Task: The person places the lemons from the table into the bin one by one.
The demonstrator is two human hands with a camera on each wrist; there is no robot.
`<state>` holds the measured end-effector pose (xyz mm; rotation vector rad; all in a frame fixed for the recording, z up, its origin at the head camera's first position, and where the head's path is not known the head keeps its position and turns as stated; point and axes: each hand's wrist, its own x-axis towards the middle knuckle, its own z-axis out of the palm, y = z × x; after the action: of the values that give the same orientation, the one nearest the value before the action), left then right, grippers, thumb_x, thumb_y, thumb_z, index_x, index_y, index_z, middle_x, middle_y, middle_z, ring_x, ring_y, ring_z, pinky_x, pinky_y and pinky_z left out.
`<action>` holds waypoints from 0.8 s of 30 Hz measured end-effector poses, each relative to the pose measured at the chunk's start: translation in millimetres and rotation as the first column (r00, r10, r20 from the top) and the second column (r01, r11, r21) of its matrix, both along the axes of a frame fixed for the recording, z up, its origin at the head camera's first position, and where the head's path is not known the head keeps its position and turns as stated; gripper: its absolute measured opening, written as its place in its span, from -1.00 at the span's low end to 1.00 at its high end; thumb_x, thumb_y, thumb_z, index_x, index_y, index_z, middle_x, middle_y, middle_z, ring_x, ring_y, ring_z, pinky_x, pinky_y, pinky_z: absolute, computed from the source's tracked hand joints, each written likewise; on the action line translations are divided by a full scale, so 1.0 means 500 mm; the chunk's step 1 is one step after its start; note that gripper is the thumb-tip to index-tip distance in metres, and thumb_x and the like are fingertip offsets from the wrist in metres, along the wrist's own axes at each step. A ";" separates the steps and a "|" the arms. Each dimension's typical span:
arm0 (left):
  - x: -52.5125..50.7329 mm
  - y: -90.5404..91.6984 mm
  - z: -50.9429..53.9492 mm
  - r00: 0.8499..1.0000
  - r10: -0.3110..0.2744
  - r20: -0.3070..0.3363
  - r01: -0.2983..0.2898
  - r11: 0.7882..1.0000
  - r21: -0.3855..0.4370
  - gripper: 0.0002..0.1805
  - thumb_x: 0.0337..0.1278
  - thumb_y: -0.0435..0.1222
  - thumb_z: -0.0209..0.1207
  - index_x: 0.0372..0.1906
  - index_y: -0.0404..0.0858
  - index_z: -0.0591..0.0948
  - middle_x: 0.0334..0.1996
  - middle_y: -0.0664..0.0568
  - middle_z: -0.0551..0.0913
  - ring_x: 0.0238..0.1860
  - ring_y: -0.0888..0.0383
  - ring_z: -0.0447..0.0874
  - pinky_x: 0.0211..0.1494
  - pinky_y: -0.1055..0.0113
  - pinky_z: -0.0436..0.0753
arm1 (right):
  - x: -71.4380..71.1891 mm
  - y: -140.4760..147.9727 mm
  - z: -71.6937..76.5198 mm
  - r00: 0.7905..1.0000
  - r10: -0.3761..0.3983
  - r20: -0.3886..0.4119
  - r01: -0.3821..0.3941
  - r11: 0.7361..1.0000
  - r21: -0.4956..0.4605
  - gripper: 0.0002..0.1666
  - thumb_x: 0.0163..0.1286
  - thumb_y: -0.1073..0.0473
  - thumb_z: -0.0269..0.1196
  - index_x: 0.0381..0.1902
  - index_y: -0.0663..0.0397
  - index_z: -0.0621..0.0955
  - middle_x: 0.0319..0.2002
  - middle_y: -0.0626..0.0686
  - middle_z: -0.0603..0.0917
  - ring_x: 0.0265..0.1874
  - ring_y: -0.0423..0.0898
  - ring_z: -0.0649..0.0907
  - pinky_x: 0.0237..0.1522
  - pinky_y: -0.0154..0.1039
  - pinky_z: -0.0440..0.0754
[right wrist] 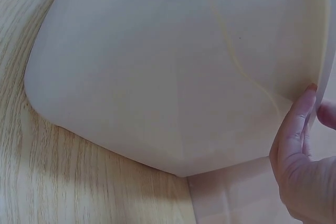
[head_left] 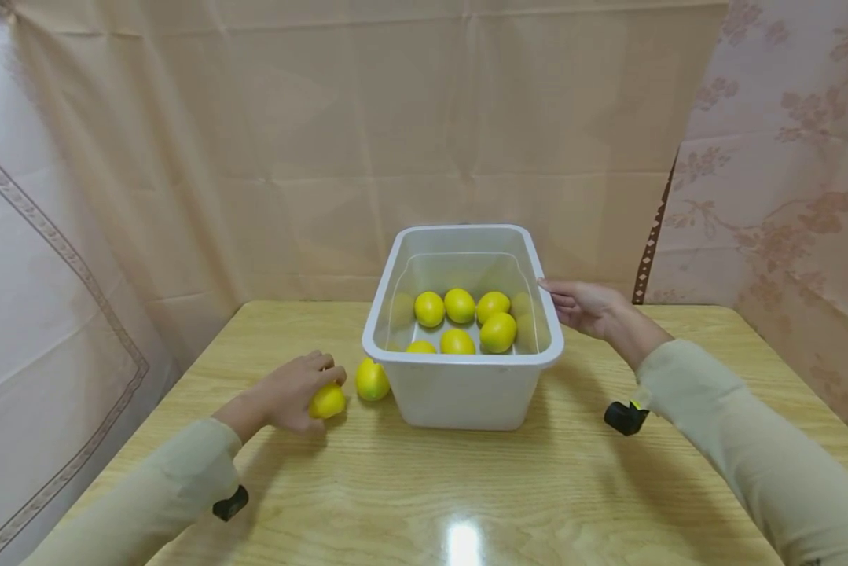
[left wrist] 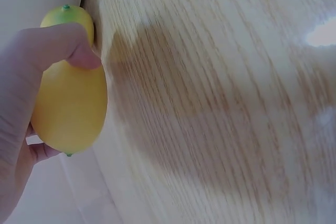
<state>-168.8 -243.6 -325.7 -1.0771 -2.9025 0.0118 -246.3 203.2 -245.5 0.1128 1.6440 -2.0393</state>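
Observation:
My left hand (head_left: pixel 295 393) grips a yellow lemon (head_left: pixel 328 401) low over the table, left of the white plastic bin (head_left: pixel 466 393). In the left wrist view the thumb bends across the held lemon (left wrist: pixel 71 108), with other fingers on its far side. A second lemon (head_left: pixel 372 380) lies on the table between that hand and the bin; in the left wrist view this lemon (left wrist: pixel 67 18) is partly behind the thumb. Several lemons (head_left: pixel 457 343) lie inside the bin. My right hand (head_left: pixel 585 308) holds the bin's right rim, thumb and fingers on either side of it in the right wrist view.
The bin stands on a light wood-grain table (head_left: pixel 424 487). A beige cloth (head_left: pixel 324 157) hangs behind the table, with patterned cloths at left and right. A black wrist camera (head_left: pixel 625 418) hangs under the right sleeve, another (head_left: pixel 230 503) under the left.

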 end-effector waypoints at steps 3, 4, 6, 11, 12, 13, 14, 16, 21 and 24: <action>0.004 0.002 0.004 1.000 -0.018 -0.014 0.017 1.000 -0.009 -0.40 -0.39 -0.12 0.36 -0.04 -0.16 0.51 -0.23 0.06 0.46 -0.24 0.18 0.33 -0.19 0.31 0.42 | 0.000 0.000 0.003 1.000 -0.002 0.016 0.001 1.000 0.007 -0.81 0.36 0.12 0.20 -0.47 -0.04 0.63 -0.42 -0.12 0.70 -0.34 -0.30 0.67 -0.14 -0.48 0.67; 0.005 0.003 0.005 0.999 -0.024 -0.021 0.023 1.000 -0.016 -0.40 -0.38 -0.12 0.36 -0.04 -0.16 0.51 -0.23 0.06 0.46 -0.24 0.18 0.33 -0.19 0.30 0.42 | -0.001 0.000 0.005 1.000 -0.001 0.024 0.001 1.000 0.008 -0.81 0.37 0.12 0.20 -0.47 -0.04 0.63 -0.42 -0.12 0.70 -0.35 -0.30 0.67 -0.14 -0.48 0.67; 0.007 0.004 0.007 0.998 -0.042 -0.043 0.041 0.999 -0.027 -0.39 -0.38 -0.12 0.37 -0.03 -0.16 0.50 -0.22 0.05 0.46 -0.24 0.18 0.33 -0.19 0.30 0.42 | -0.001 0.001 0.008 0.999 -0.001 0.040 0.001 1.000 0.008 -0.81 0.36 0.11 0.21 -0.46 -0.04 0.63 -0.42 -0.11 0.70 -0.34 -0.30 0.68 -0.14 -0.48 0.67; 0.008 0.005 0.011 0.995 -0.061 -0.082 0.057 0.997 -0.044 -0.39 -0.40 -0.11 0.38 -0.05 -0.16 0.50 -0.23 0.05 0.46 -0.24 0.17 0.34 -0.19 0.27 0.44 | -0.001 0.001 0.013 0.998 -0.006 0.061 0.005 1.000 0.014 -0.82 0.34 0.11 0.23 -0.47 -0.02 0.63 -0.42 -0.10 0.71 -0.35 -0.28 0.69 -0.17 -0.47 0.68; 0.009 0.005 0.012 0.994 -0.063 -0.088 0.060 0.997 -0.043 -0.39 -0.40 -0.11 0.39 -0.05 -0.16 0.51 -0.23 0.05 0.46 -0.24 0.16 0.34 -0.19 0.26 0.45 | -0.001 0.002 0.013 0.998 -0.003 0.061 0.002 1.000 0.014 -0.82 0.34 0.11 0.23 -0.47 -0.03 0.63 -0.41 -0.10 0.71 -0.35 -0.28 0.69 -0.17 -0.47 0.68; 0.009 0.005 0.014 0.993 -0.066 -0.095 0.062 0.997 -0.044 -0.39 -0.41 -0.11 0.39 -0.05 -0.16 0.51 -0.23 0.05 0.47 -0.24 0.15 0.35 -0.18 0.25 0.46 | -0.001 0.003 0.013 0.998 -0.003 0.062 0.002 1.000 0.017 -0.82 0.34 0.11 0.23 -0.47 -0.03 0.63 -0.41 -0.10 0.71 -0.35 -0.28 0.69 -0.17 -0.47 0.68; 0.009 0.006 0.016 0.992 -0.068 -0.102 0.063 0.997 -0.045 -0.39 -0.40 -0.11 0.39 -0.05 -0.16 0.51 -0.23 0.04 0.47 -0.24 0.15 0.35 -0.18 0.24 0.47 | -0.002 0.003 0.014 0.998 -0.003 0.063 0.002 1.000 0.017 -0.82 0.34 0.11 0.23 -0.47 -0.03 0.64 -0.41 -0.10 0.71 -0.35 -0.28 0.69 -0.17 -0.47 0.68; 0.010 0.006 0.020 0.991 -0.074 -0.113 0.069 0.997 -0.046 -0.40 -0.39 -0.12 0.40 -0.06 -0.17 0.52 -0.23 0.04 0.47 -0.24 0.14 0.36 -0.17 0.22 0.48 | -0.002 0.003 0.014 0.998 -0.004 0.066 0.003 1.000 0.017 -0.82 0.34 0.10 0.23 -0.47 -0.03 0.64 -0.41 -0.10 0.71 -0.35 -0.28 0.70 -0.16 -0.46 0.69; 0.012 0.007 0.031 0.988 -0.089 -0.129 0.084 0.995 -0.046 -0.42 -0.37 -0.14 0.39 -0.07 -0.18 0.52 -0.26 0.06 0.45 -0.27 0.15 0.33 -0.22 0.26 0.44 | -0.002 0.004 0.014 0.998 -0.005 0.070 0.004 1.000 0.012 -0.82 0.33 0.11 0.24 -0.47 -0.02 0.64 -0.41 -0.09 0.71 -0.35 -0.27 0.70 -0.17 -0.46 0.69; 0.013 0.009 0.037 0.985 -0.097 -0.140 0.092 0.995 -0.041 -0.44 -0.38 -0.15 0.38 -0.08 -0.18 0.51 -0.28 0.06 0.44 -0.29 0.16 0.31 -0.24 0.29 0.41 | -0.003 0.003 0.015 0.998 -0.003 0.071 0.002 1.000 0.009 -0.82 0.33 0.11 0.24 -0.47 -0.01 0.64 -0.42 -0.09 0.72 -0.36 -0.27 0.71 -0.20 -0.46 0.69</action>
<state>-162.5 -239.2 -307.3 -1.1673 -2.7323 0.1307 -247.6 204.9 -238.1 0.1882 1.6107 -2.0070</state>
